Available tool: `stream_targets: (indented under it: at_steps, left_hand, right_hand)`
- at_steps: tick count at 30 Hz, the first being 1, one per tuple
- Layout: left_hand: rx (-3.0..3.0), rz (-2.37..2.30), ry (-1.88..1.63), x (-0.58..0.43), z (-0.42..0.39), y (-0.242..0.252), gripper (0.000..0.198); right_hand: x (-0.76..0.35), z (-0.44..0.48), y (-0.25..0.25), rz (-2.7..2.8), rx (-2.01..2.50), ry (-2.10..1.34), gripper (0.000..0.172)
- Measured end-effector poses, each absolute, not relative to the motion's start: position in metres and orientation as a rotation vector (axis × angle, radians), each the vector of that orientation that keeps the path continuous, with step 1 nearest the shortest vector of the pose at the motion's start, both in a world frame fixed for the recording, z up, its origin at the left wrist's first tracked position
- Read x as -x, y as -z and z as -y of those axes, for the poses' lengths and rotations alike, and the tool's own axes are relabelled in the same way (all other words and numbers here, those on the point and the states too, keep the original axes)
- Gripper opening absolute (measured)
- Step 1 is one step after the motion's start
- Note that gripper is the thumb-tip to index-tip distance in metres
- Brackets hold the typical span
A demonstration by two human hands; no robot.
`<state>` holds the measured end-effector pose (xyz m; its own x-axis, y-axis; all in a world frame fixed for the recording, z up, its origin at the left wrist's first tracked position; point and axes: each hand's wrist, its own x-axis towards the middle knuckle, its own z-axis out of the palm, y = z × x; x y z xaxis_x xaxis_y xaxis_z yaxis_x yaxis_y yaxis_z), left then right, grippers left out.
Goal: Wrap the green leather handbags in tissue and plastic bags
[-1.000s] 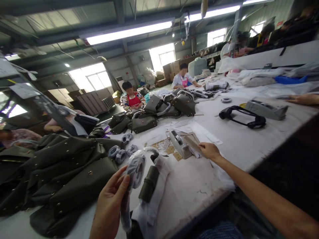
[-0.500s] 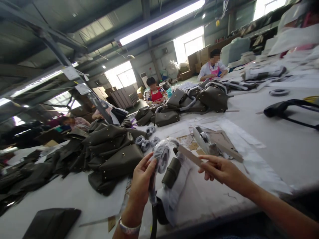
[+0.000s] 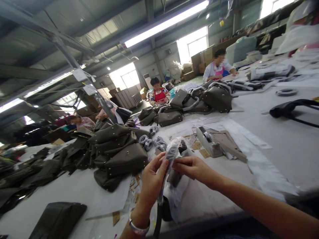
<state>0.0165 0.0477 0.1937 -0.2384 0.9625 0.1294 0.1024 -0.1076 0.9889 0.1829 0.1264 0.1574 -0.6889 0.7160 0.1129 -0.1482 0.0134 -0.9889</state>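
Note:
My left hand (image 3: pixel 155 177) is closed around a dark bag strap with a buckle end (image 3: pixel 171 150) wrapped in clear plastic, held upright above the table. Its bare lower length hangs below the hand. Touching the wrapped end from the right, my right hand (image 3: pixel 190 167) is closed, fingers pinched on a flat grey-brown strip, mostly hidden behind the fingers and the wrapping. Behind both hands lies a dark olive rolled piece (image 3: pixel 174 177), partly covered by them, with thin white wrapping (image 3: pixel 180 196) around it.
Dark olive bags (image 3: pixel 127 157) are heaped on the left. Several wrapped rolls (image 3: pixel 146 142) lie beyond my hands. A tape dispenser (image 3: pixel 210 144) stands among cardboard scraps. A black strap (image 3: pixel 286 108) rests at right. Co-workers (image 3: pixel 159 94) sit across the table.
My right hand has moved left with the strip, up against the wrapped end in my left hand. The wrapped end has turned from face-on to edge-on. The view has shifted slightly.

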Motion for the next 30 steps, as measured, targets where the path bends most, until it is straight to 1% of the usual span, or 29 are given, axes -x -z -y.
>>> stream_targets:
  at_steps: [3, 8, 10, 14, 18, 19, 20, 23, 24, 26, 30]
  left_hand:
    - [-1.345, -1.496, -1.432, -0.017, -0.046, -0.197, 0.042]
    - [-1.607, -1.711, -1.428, -0.014, -0.042, -0.199, 0.031]
    - [-1.695, -1.751, -1.461, -0.012, -0.043, -0.198, 0.029]
    - [-1.826, -1.699, -1.493, -0.01, -0.048, -0.192, 0.026]
    - [-1.76, -1.656, -1.527, -0.013, -0.053, -0.183, 0.026]
    - [-1.694, -1.667, -1.578, -0.014, -0.054, -0.181, 0.03]
    - [-1.606, -1.678, -1.639, -0.016, -0.055, -0.179, 0.038]
    - [-1.253, -1.583, -1.759, -0.02, -0.058, -0.176, 0.087]
    - [-1.141, -1.492, -1.742, -0.022, -0.059, -0.177, 0.098]
    - [-1.001, -1.312, -1.679, -0.023, -0.06, -0.181, 0.107]
    - [-0.994, -1.263, -1.707, -0.023, -0.059, -0.185, 0.104]
  right_hand:
    - [-0.178, -0.124, -0.166, 1.513, 0.547, -1.96, 0.043]
    - [-0.179, -0.124, -0.177, 1.403, 0.48, -2.137, 0.041]
    - [-0.179, -0.124, -0.179, 1.407, 0.465, -2.131, 0.042]
    - [-0.173, -0.122, -0.177, 1.423, 0.531, -1.998, 0.043]
    - [-0.168, -0.121, -0.175, 1.415, 0.632, -1.912, 0.04]
    - [-0.167, -0.122, -0.175, 1.423, 0.646, -1.891, 0.039]
    - [-0.167, -0.122, -0.176, 1.43, 0.658, -1.874, 0.038]
    - [-0.167, -0.124, -0.177, 1.439, 0.661, -1.872, 0.039]
    - [-0.168, -0.125, -0.178, 1.432, 0.645, -1.888, 0.039]
    - [-0.17, -0.127, -0.179, 1.405, 0.614, -1.945, 0.039]
    - [-0.177, -0.126, -0.178, 1.268, 0.47, -2.177, 0.042]
